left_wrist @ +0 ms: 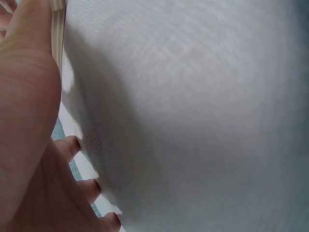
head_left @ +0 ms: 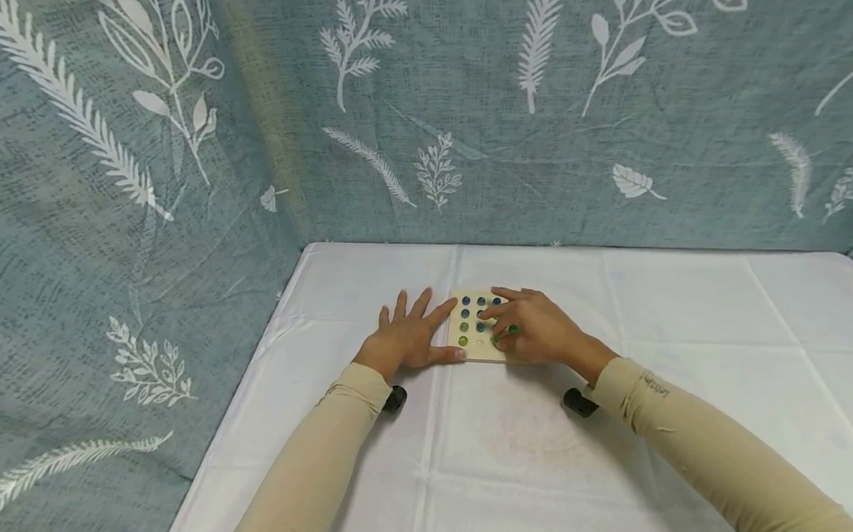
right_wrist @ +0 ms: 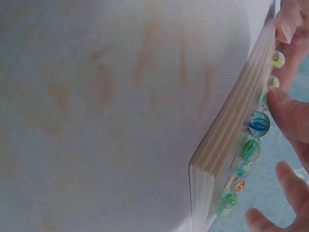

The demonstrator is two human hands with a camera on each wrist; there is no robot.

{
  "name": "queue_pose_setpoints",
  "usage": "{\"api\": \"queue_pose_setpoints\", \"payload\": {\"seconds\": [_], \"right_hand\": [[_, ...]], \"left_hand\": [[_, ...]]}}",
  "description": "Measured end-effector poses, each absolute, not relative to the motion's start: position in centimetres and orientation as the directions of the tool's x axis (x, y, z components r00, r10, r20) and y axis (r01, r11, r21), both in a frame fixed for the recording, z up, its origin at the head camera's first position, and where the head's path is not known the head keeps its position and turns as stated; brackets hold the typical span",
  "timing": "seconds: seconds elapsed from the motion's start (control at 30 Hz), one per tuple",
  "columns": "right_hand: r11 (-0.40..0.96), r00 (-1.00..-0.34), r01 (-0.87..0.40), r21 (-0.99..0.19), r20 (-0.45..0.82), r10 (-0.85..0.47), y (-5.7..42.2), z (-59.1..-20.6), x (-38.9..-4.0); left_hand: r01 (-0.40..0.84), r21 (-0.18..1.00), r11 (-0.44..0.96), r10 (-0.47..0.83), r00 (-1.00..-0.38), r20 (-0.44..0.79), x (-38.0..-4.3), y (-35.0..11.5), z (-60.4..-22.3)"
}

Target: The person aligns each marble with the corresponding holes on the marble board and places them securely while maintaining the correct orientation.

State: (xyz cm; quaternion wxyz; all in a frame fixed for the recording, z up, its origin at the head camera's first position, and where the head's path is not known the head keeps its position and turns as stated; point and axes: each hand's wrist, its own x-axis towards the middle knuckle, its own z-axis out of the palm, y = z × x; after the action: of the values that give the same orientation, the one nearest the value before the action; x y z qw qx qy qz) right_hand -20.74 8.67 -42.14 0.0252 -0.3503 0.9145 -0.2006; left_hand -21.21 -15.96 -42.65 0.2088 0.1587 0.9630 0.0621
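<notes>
A pale wooden board [head_left: 452, 331] lies on the white cloth, with rows of glass marbles [head_left: 466, 300] in its round hollows. My left hand [head_left: 400, 339] rests at the board's left side, its fingers spread, with thumb and index fingertip at the edge. Over the right part of the board is my right hand [head_left: 540, 324], loosely bent and covering some hollows. In the right wrist view its thumb [right_wrist: 292, 116] touches a small marble beside a blue-streaked marble [right_wrist: 259, 124], while other fingers [right_wrist: 287, 186] stand apart from the board. Green marbles [right_wrist: 250, 150] sit farther along.
The white cloth [head_left: 703, 344] spreads over the table around the board. Blue-green curtains [head_left: 501, 168] with white leaf prints hang behind and at the left. A black wrist device [head_left: 579, 403] shows below the right sleeve, and another [head_left: 395, 399] at the left wrist.
</notes>
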Motion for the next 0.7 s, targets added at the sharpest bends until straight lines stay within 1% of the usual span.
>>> {"api": "queue_pose_setpoints", "payload": {"seconds": [0.7], "right_hand": [[0.683,-0.748,-0.639,-0.353,0.079,-0.659,8.43,-42.04,-20.7]], "left_hand": [[0.273,0.202,0.94,0.333,-0.861,-0.384,-21.27,-15.99,-42.58]]}}
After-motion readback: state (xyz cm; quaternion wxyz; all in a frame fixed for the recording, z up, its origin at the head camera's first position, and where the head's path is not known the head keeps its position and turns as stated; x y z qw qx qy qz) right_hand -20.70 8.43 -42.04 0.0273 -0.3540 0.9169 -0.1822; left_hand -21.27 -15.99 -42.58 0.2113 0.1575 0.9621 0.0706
